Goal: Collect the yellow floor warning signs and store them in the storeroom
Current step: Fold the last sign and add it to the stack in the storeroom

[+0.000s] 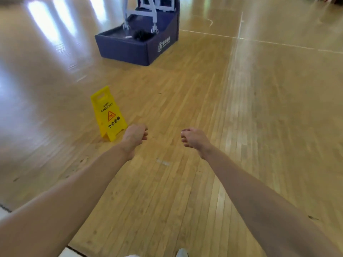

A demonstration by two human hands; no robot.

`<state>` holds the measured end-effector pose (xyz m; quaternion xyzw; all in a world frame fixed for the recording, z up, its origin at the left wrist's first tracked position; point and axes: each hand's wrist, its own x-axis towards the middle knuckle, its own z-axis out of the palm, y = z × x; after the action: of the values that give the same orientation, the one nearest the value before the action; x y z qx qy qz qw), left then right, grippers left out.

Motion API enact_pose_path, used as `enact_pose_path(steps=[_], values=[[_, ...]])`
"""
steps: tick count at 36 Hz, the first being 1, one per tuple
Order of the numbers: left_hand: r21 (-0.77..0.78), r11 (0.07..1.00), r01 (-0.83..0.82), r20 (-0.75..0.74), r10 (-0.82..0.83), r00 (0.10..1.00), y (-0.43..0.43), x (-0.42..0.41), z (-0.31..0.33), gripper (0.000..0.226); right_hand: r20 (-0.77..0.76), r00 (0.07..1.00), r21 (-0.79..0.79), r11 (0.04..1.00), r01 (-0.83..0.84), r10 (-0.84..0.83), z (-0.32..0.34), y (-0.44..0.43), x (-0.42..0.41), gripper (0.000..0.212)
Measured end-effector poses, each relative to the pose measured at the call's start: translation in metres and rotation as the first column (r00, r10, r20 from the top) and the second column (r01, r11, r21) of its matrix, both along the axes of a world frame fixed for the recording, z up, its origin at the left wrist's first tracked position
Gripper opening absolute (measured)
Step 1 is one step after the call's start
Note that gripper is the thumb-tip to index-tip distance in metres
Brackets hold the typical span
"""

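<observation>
Yellow warning sign (pixel 109 114) is seen upright on the wooden floor (pixel 185 191), ahead-left. Left hand (pixel 134 135) and right hand (pixel 194 139) are held out, fingers loosely curled, nothing gripped. Approach is judged the step in hand; next, the top handle must be reached.

An indoor sports hall: polished wooden court floor (pixel 185 89) with painted lines (pixel 241 37) and a padded hoop base (pixel 137 43).
</observation>
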<state>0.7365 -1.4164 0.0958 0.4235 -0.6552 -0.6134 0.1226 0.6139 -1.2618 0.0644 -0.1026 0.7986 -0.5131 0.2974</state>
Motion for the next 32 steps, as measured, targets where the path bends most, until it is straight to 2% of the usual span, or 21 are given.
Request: enact_pose_path(steps=[6,11,15,19,29,32], values=[[0.004,0.993,-0.117,-0.012,0.117,0.993,-0.053,-0.036,-0.005,0.007,0.02,0.986,-0.015,0.986,-0.165,0.166,-0.008,-0.079,-0.057,0.027],[0.016,0.973,-0.229,0.004,0.229,0.974,-0.123,-0.054,-0.026,0.018,0.013,0.952,-0.01,0.952,-0.304,0.304,-0.016,-0.158,-0.086,0.027],[0.041,0.945,-0.325,-0.004,0.326,0.945,-0.188,-0.077,-0.044,0.018,-0.004,0.927,0.0,0.927,-0.375,0.375,-0.017,-0.231,-0.117,0.027],[0.089,0.907,-0.412,-0.018,0.415,0.91,-0.26,-0.104,-0.055,0.011,-0.017,0.907,0.021,0.907,-0.42,0.421,-0.014,-0.31,-0.151,0.018],[0.12,0.875,-0.469,0.015,0.47,0.882,-0.419,-0.181,-0.061,0.013,-0.007,0.866,0.04,0.866,-0.499,0.499,-0.024,-0.475,-0.239,0.007],[0.111,0.878,-0.466,0.034,0.465,0.885,-0.453,-0.202,-0.063,0.008,-0.011,0.86,0.019,0.86,-0.51,0.51,-0.027,-0.512,-0.264,0.014]])
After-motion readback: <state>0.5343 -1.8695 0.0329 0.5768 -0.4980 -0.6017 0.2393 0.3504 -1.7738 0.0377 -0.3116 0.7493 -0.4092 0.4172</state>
